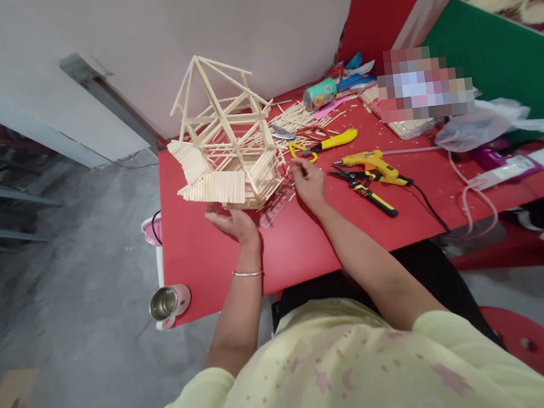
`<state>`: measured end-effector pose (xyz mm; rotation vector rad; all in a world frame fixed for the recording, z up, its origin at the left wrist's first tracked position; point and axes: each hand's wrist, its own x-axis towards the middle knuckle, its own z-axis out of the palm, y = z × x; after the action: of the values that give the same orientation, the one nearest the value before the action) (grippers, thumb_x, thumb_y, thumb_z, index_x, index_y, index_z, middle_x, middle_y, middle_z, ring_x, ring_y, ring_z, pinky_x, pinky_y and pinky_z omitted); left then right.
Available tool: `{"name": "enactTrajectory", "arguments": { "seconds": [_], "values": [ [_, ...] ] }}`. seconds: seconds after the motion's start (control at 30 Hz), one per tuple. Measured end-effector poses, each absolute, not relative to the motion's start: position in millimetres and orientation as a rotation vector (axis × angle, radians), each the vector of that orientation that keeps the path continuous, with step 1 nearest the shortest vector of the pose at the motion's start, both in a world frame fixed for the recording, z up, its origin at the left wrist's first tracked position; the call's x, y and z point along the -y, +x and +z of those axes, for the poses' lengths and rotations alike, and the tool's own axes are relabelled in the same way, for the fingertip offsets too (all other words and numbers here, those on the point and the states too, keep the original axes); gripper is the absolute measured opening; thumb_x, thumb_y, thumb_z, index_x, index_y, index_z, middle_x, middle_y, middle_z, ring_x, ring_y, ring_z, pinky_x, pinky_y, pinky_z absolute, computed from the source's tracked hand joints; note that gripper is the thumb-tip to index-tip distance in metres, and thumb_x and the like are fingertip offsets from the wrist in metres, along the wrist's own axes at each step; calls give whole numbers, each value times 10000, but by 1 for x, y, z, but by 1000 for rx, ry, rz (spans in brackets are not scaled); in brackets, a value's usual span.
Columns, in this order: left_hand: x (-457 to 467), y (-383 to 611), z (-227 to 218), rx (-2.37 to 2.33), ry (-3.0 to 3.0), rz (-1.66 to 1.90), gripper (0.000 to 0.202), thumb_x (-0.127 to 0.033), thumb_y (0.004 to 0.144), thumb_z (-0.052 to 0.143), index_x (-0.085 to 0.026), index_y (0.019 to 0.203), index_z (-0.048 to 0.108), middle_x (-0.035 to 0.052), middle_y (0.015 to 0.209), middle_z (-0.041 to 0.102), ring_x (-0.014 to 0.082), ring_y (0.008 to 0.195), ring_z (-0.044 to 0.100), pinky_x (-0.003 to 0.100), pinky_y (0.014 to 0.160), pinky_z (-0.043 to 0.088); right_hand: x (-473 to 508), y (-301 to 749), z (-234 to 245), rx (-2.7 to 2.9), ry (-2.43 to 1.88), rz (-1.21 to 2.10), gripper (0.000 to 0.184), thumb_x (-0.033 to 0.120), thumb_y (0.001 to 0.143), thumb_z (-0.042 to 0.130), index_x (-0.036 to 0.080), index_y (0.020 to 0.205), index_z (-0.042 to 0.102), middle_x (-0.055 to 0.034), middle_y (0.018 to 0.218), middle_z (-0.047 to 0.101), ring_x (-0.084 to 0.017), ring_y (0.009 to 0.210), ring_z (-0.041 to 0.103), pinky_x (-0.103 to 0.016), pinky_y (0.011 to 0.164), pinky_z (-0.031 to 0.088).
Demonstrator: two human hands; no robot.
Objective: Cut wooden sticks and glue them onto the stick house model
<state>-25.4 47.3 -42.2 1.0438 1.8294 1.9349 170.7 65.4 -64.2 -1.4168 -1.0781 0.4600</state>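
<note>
A house model of thin wooden sticks (226, 150) stands on the red table (305, 239), near its left end. My left hand (235, 221) is under the model's near edge, palm up with fingers spread, touching its base. My right hand (307, 180) rests on the table just right of the model, fingers curled in a pinch; what it pinches is too small to make out. A clear plastic ruler (279, 204) lies between my hands, partly under the model.
Right of my hand lie a yellow glue gun (370, 165), yellow-handled pliers (363, 190), a yellow cutter (328, 142), scissors and loose sticks (292, 120). Further right are a power strip (514, 170) and cables. A steel mug (165, 304) sits at the table's near-left corner.
</note>
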Motion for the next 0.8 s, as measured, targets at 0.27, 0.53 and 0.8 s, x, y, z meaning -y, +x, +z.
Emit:
{"name": "enactTrajectory", "arguments": {
  "seconds": [0.27, 0.53, 0.8],
  "values": [
    [-27, -18, -27, -1711, 1080, 2007, 162, -201, 881, 593, -231, 980, 468, 20, 1037, 516, 181, 1052, 553, 345, 1029, 433, -63, 172, -65, 1165, -1497, 373, 404, 450, 962, 520, 198, 1185, 743, -60, 1027, 782, -184, 838, 671, -339, 832, 545],
    [-21, -20, -17, -1776, 1240, 1963, 209, -101, 805, 573, -238, 900, 446, 21, 994, 484, 196, 1044, 516, 381, 1057, 403, -61, 170, -61, 1172, -1466, 389, 406, 449, 958, 527, 193, 1190, 739, -67, 999, 771, -185, 818, 661, -330, 797, 540],
    [-19, -26, -6, -1668, 1185, 2034, 111, -116, 820, 545, -223, 812, 514, 29, 977, 497, 188, 1069, 548, 338, 978, 458, -60, 171, -54, 1172, -1429, 344, 394, 416, 964, 504, 191, 1188, 736, -80, 1066, 771, -209, 895, 690, -375, 878, 554]
  ]
}}
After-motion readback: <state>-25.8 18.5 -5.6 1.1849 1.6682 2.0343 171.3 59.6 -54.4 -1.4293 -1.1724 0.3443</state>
